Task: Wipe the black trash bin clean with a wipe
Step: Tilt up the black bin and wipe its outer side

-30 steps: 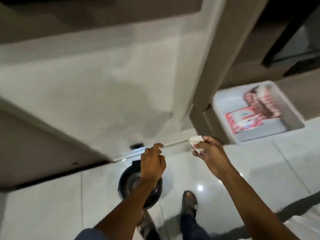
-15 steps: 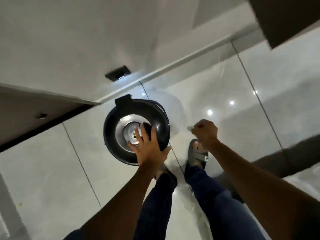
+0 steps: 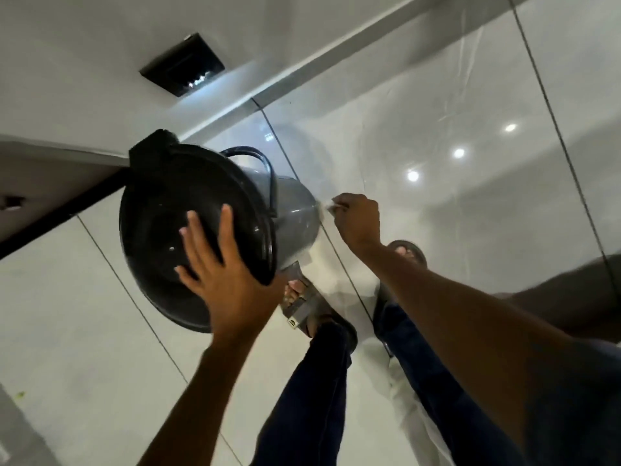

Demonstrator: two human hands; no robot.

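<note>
The black trash bin (image 3: 291,210) stands on the glossy floor, tilted toward me, its round black lid (image 3: 158,230) facing the camera. My left hand (image 3: 218,264) lies flat on the lid with fingers spread, gripping its near rim. My right hand (image 3: 358,218) is closed around a small white wipe (image 3: 331,206), held at the bin's lower right side near its base. Most of the wipe is hidden in my fist. A wire handle (image 3: 258,163) hangs along the bin's upper side.
A white wall with a dark vent (image 3: 183,65) rises behind the bin. A dark cabinet edge (image 3: 50,210) juts in at left. My sandalled feet (image 3: 304,304) stand just below the bin on the tiled floor (image 3: 470,95).
The view has dropped and closed in on the bin. The bin has tipped toward me under my left hand, and my right hand has brought the wipe to the bin's side.
</note>
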